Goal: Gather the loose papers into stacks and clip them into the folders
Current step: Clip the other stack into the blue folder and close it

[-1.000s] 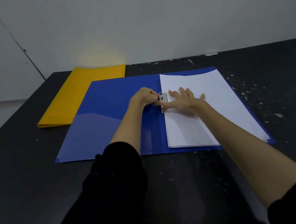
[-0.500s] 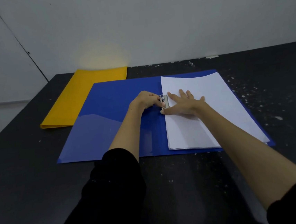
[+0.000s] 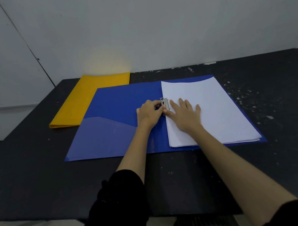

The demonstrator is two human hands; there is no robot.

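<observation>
The left hand [image 3: 151,112] still pinches the metal clip [image 3: 165,104] with curled fingers while the right hand [image 3: 184,115], fingers spread, has pressed flatter on the paper stack [image 3: 217,110] in the blue folder [image 3: 119,115], so clipping looks nearly done.

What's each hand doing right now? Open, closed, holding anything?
Left hand: fingers curled, gripping the metal clip of the blue folder.
Right hand: open, flat, pressing the paper stack beside the clip.
</observation>
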